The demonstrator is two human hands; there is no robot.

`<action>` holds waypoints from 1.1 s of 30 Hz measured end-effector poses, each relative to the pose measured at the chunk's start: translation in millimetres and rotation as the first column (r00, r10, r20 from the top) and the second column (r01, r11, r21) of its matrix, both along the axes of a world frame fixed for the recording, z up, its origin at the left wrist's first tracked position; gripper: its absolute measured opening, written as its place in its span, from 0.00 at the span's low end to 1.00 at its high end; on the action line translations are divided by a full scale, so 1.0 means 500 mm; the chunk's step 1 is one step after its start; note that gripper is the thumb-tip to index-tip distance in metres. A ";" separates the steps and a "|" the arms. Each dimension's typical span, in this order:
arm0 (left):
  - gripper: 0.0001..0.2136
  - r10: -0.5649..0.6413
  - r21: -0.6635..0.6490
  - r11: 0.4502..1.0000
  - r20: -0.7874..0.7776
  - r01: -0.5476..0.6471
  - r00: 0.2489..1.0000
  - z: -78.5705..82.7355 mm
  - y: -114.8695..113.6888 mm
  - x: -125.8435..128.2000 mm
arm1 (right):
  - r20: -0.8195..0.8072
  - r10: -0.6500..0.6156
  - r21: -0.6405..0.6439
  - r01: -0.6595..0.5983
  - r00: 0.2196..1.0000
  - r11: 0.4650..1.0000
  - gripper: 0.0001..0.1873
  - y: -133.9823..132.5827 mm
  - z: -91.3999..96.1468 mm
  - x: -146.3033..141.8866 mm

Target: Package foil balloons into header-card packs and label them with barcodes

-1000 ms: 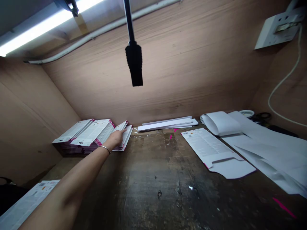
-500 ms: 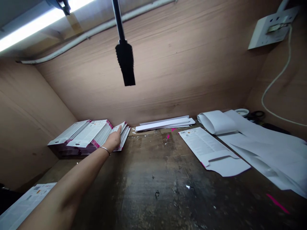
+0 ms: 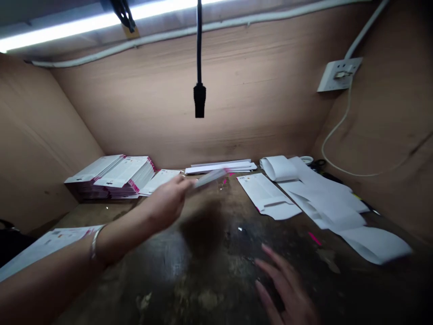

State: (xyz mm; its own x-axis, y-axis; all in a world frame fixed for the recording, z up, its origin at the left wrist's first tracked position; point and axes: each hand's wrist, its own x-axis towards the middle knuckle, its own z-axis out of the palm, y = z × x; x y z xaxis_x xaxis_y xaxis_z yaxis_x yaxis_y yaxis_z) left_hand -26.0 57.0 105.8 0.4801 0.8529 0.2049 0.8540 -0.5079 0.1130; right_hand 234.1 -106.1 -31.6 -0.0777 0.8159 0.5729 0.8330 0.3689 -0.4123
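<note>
My left hand (image 3: pixel 169 201), with a bangle at the wrist, is closed on a thin white card packet (image 3: pixel 211 178) with a pinkish end. The packet is seen nearly edge-on, smeared by motion and raised over the table. My right hand (image 3: pixel 287 289) is low on the right, fingers spread, holding nothing above the dark tabletop. Left of the held packet, a few flat card packets (image 3: pixel 160 179) lie beside tall stacks of white packets with pink edges (image 3: pixel 123 171). A single packet with an open flap (image 3: pixel 265 194) lies right of centre.
White strips (image 3: pixel 221 167) lie along the back wall. A long curling white paper strip (image 3: pixel 324 198) covers the right side, with scissors (image 3: pixel 318 164) behind it. More printed packets (image 3: pixel 50 246) lie at the near left. A black cable connector (image 3: pixel 199 101) hangs overhead. A socket (image 3: pixel 340 74) is on the wall.
My left hand has lifted a packet from the small pile by the stacks and brought it right and nearer. My right hand has come into view at the lower right. The camera view has shifted.
</note>
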 end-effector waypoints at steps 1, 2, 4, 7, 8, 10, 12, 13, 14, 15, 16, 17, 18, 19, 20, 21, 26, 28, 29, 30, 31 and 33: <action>0.19 -0.145 -0.083 0.985 0.056 0.149 0.988 -0.005 -0.051 0.013 | 0.069 -0.023 0.119 0.014 0.997 0.993 0.18 0.000 0.027 -0.002; 0.17 -0.273 -0.169 0.943 0.104 0.288 0.956 -0.012 -0.094 0.025 | 0.152 -0.032 0.223 -0.003 0.988 0.975 0.23 0.002 0.060 -0.007; 0.14 -0.427 -0.287 0.840 0.172 0.460 0.888 -0.026 -0.152 0.040 | 0.336 0.053 0.168 -0.116 0.940 0.979 0.29 0.018 0.135 -0.027; 0.14 -0.476 -0.309 0.799 0.199 0.516 0.857 -0.039 -0.174 0.044 | 0.446 0.412 -0.405 -0.231 0.794 0.884 0.15 0.070 0.232 -0.075; 0.14 -0.448 -0.295 0.818 0.214 0.495 0.868 -0.042 -0.172 0.040 | 0.445 0.445 -0.527 -0.174 0.777 0.832 0.08 0.088 0.253 -0.090; 0.12 -0.291 -0.215 0.901 0.346 0.378 0.892 -0.049 -0.168 0.022 | 0.456 0.461 -0.614 -0.106 0.761 0.782 0.06 0.113 0.279 -0.106; 0.21 -0.066 -0.096 0.982 0.627 0.161 0.776 -0.068 -0.174 -0.003 | 0.362 0.423 -0.593 -0.145 0.831 0.792 0.07 0.115 0.283 -0.103; 0.27 0.015 -0.077 0.995 0.773 0.070 0.634 -0.084 -0.182 -0.015 | 0.227 0.398 -0.573 -0.208 0.889 0.793 0.08 0.108 0.276 -0.097; 0.32 0.067 -0.094 0.995 0.881 0.036 0.468 -0.104 -0.193 -0.024 | 0.028 0.372 -0.543 -0.299 0.928 0.785 0.08 0.097 0.261 -0.090; 0.35 0.115 -0.146 0.987 0.939 0.073 0.323 -0.128 -0.205 -0.030 | -0.212 0.345 -0.495 -0.405 0.914 0.769 0.09 0.083 0.240 -0.084; 0.35 0.182 -0.224 0.959 0.956 0.173 0.230 -0.153 -0.219 -0.033 | -0.440 0.310 -0.435 -0.503 0.843 0.747 0.09 0.067 0.212 -0.082; 0.33 0.261 -0.308 0.907 0.947 0.287 0.190 -0.178 -0.234 -0.032 | -0.613 0.286 -0.377 -0.591 0.736 0.714 0.11 0.051 0.179 -0.083; 0.29 0.332 -0.382 0.844 0.923 0.377 0.193 -0.200 -0.248 -0.028 | -0.722 0.258 -0.332 -0.649 0.642 0.685 0.12 0.036 0.143 -0.088; 0.26 0.385 -0.437 0.795 0.899 0.421 0.208 -0.219 -0.261 -0.023 | -0.776 0.242 -0.294 -0.673 0.583 0.678 0.12 0.023 0.106 -0.096; 0.23 0.419 -0.472 0.770 0.882 0.429 0.216 -0.232 -0.272 -0.018 | -0.803 0.229 -0.266 -0.675 0.550 0.688 0.13 0.012 0.072 -0.105; 0.20 0.435 -0.484 0.767 0.875 0.421 0.214 -0.240 -0.282 -0.014 | -0.820 0.206 -0.253 -0.662 0.534 0.706 0.14 0.004 0.044 -0.114; 0.15 0.417 -0.460 0.753 0.887 0.471 0.198 -0.227 -0.297 -0.007 | -0.819 0.143 -0.273 -0.596 0.556 0.755 0.16 -0.005 0.018 -0.126; 0.16 0.461 -0.481 0.716 0.870 0.507 0.174 -0.218 -0.292 -0.003 | -0.828 0.116 -0.267 -0.568 0.548 0.779 0.16 0.004 0.043 -0.119; 0.17 0.495 -0.502 0.696 0.853 0.513 0.164 -0.217 -0.287 0.000 | -0.834 0.098 -0.272 -0.559 0.543 0.783 0.17 0.011 0.054 -0.117; 0.19 0.533 -0.535 0.679 0.830 0.502 0.164 -0.218 -0.282 0.003 | -0.841 0.076 -0.287 -0.560 0.536 0.777 0.17 0.019 0.061 -0.116; 0.21 0.568 -0.580 0.671 0.802 0.461 0.183 -0.222 -0.276 0.005 | -0.844 0.049 -0.313 -0.565 0.534 0.764 0.18 0.029 0.062 -0.116; 0.25 0.589 -0.649 0.720 0.758 0.244 0.280 -0.235 -0.266 0.006 | -0.819 -0.022 -0.409 -0.555 0.573 0.724 0.22 0.050 0.050 -0.119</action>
State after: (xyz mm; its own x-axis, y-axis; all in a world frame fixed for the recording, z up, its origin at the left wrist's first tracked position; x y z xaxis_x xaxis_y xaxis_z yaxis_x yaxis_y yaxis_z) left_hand -23.2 -75.9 -11.8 0.1529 0.9721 -0.1779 0.0103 0.1785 0.9839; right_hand 174.5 -81.1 -6.4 -0.1526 0.9875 -0.0388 0.0244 -0.0355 -0.9991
